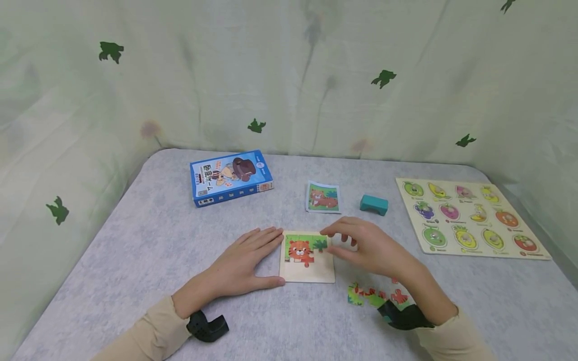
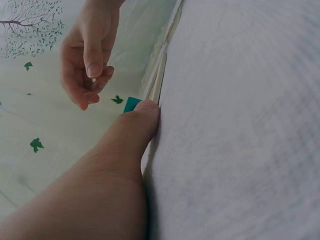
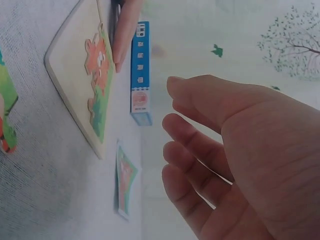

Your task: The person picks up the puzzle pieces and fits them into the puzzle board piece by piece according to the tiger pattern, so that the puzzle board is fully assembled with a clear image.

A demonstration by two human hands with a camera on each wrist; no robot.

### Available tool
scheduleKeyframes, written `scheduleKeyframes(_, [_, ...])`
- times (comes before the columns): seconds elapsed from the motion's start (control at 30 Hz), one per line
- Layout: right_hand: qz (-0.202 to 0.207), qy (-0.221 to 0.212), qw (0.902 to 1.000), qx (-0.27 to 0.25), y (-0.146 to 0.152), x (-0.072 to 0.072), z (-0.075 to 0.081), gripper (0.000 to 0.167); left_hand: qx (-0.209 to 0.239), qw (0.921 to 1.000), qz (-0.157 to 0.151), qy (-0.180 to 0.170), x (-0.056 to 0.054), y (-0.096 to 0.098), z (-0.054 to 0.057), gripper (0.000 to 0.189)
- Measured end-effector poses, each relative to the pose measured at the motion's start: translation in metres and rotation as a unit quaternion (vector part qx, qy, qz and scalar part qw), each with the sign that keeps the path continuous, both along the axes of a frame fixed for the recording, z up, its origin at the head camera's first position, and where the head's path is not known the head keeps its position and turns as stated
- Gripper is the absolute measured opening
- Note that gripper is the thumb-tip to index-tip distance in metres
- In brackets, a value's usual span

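A square wooden puzzle board (image 1: 302, 273) lies on the table with joined pieces along its top: a tiger's face (image 1: 299, 248) and a green plant piece (image 1: 319, 244). My left hand (image 1: 241, 260) rests flat at its left side, thumb and fingers spread, tips right at the edge. Over the board's upper right corner hovers my right hand (image 1: 366, 245), its fingers loosely bent, with nothing held between thumb and fingers in the right wrist view. Below that hand lie several loose puzzle pieces (image 1: 355, 294), partly covered by the right forearm.
Behind the board lies a small tiger picture card (image 1: 323, 197), with a teal block (image 1: 374, 204) to its right. A blue game box (image 1: 232, 178) lies at the back left. On the right is a wooden fruit puzzle board (image 1: 474, 218). A curtain (image 1: 289, 75) hangs behind the table.
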State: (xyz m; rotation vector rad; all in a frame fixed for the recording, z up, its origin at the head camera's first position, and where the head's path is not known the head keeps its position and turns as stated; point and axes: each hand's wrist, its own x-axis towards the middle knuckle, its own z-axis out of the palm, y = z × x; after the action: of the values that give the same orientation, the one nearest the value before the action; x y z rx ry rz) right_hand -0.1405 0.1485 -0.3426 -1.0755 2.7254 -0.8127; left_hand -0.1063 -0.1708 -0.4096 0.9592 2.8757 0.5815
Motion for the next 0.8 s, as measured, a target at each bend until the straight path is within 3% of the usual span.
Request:
scheduleKeyframes(0.43, [0.007, 0.011, 0.9998, -0.012, 0.017, -0.004, 0.005, 0.032, -0.003, 1.0, 0.002, -0.005, 0.0, 0.0, 0.0, 0.099])
scheduleKeyframes(0.8, [0.011, -0.017, 0.9998, -0.002, 0.031, -0.007, 0.011, 0.028, -0.003, 1.0, 0.002, -0.001, 0.0, 0.0, 0.0, 0.099])
